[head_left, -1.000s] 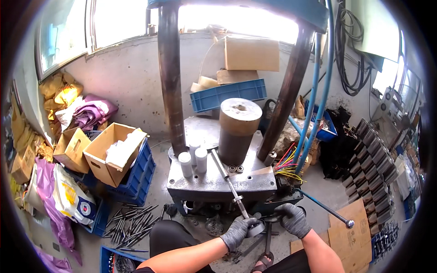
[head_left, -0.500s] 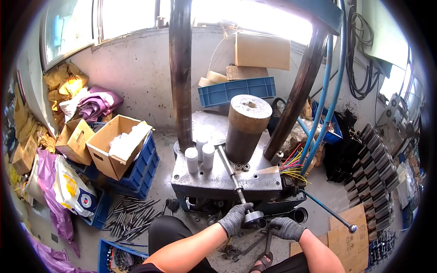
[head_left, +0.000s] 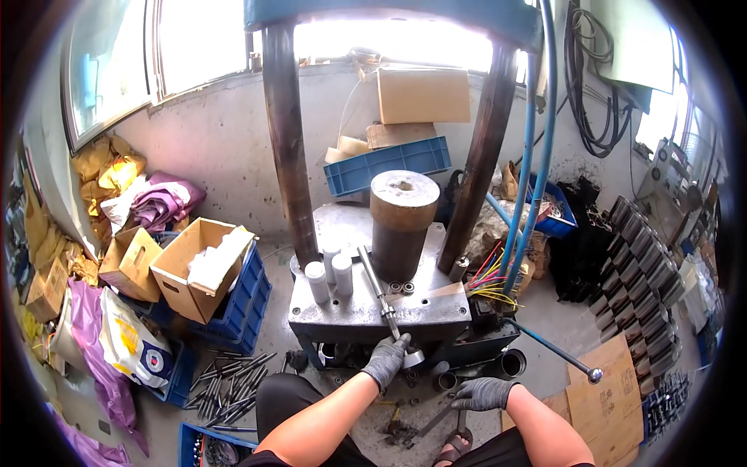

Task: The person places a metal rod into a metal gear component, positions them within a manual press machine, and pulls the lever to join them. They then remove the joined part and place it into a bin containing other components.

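The worktop [head_left: 420, 313] is a grey metal plate between two dark posts [head_left: 286, 140], before a pale wall [head_left: 241, 148]. A thick cylinder [head_left: 405, 226] stands upright on it, toward the back right; three white tubes [head_left: 342, 272] stand near its left edge. Two small rings [head_left: 408, 288] lie before the cylinder. On the floor [head_left: 274, 311], a heap of shafts [head_left: 229, 389] lies to the left.

The left hand [head_left: 387, 360] is just before the front edge, its fingers closed around the rod [head_left: 375, 282]. The rod slants across this edge, its far end beside the cylinder, its near end, with a disc [head_left: 413, 359], out over the floor. The right hand [head_left: 482, 395] is lower, beyond the front right corner, fingers loosely extended toward the left; whether they touch the bar [head_left: 462, 420] below, I cannot tell.

Between the tubes and the rod there is a narrow gap. A lever [head_left: 551, 348] points outward past the right edge.
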`<state>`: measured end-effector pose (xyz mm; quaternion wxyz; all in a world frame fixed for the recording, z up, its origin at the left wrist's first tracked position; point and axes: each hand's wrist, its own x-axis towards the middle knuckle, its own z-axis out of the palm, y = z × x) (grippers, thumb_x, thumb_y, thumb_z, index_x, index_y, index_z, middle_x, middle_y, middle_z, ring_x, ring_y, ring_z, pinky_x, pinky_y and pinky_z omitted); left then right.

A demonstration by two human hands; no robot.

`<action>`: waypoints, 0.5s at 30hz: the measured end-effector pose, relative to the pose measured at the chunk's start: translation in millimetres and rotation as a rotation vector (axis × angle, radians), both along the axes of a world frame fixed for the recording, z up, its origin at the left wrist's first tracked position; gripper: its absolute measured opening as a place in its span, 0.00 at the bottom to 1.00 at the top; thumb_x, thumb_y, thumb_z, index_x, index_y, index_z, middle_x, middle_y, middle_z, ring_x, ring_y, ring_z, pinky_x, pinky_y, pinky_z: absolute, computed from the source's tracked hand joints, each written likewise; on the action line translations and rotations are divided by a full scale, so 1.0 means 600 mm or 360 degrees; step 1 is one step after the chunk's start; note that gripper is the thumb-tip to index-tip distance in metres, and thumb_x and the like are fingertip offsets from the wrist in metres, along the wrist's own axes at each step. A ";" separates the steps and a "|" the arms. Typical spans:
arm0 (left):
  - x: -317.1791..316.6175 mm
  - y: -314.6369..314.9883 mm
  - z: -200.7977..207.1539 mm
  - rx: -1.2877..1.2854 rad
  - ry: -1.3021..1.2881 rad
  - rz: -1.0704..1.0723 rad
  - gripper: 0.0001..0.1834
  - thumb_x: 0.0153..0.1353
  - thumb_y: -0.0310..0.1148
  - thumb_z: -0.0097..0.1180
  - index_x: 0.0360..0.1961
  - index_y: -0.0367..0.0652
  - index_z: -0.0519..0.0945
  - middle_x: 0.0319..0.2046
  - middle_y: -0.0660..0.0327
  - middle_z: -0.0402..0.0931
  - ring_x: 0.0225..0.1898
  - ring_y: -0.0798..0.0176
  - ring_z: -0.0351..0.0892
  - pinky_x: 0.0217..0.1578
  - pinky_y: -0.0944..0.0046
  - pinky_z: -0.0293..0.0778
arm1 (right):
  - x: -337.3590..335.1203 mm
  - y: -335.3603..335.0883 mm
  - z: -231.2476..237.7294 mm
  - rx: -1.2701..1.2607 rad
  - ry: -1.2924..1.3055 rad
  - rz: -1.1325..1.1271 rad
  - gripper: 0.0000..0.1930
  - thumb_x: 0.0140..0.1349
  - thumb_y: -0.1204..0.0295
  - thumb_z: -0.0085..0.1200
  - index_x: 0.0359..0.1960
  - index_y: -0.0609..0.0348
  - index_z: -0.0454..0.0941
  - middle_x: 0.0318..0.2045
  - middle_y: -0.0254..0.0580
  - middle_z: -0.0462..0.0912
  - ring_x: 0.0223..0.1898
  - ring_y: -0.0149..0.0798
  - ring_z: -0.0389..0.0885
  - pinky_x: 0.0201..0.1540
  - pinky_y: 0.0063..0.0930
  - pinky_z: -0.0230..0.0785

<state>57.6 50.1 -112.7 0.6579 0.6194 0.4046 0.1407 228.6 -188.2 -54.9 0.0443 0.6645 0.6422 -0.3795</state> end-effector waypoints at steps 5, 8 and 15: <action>-0.020 -0.026 0.000 0.0515 -0.0009 0.0095 0.20 0.73 0.47 0.56 0.49 0.38 0.82 0.38 0.46 0.85 0.40 0.46 0.85 0.45 0.53 0.78 | 0.018 -0.018 0.000 0.0014 -0.0048 -0.0088 0.23 0.69 0.49 0.53 0.55 0.50 0.84 0.50 0.50 0.86 0.54 0.55 0.82 0.58 0.44 0.74; -0.034 -0.034 0.012 0.0606 -0.0205 0.0082 0.19 0.73 0.44 0.57 0.46 0.36 0.80 0.33 0.50 0.83 0.36 0.56 0.83 0.42 0.57 0.78 | 0.030 -0.024 0.001 0.0056 -0.0042 -0.0139 0.22 0.69 0.52 0.54 0.55 0.51 0.83 0.49 0.53 0.86 0.52 0.57 0.83 0.56 0.46 0.74; -0.059 -0.020 0.154 0.0613 -0.0871 0.0147 0.10 0.69 0.20 0.58 0.49 0.40 0.75 0.36 0.65 0.73 0.36 0.72 0.76 0.38 0.70 0.77 | 0.018 0.003 0.019 0.0213 0.0063 -0.0058 0.20 0.68 0.55 0.54 0.55 0.49 0.83 0.46 0.55 0.86 0.52 0.58 0.83 0.56 0.48 0.73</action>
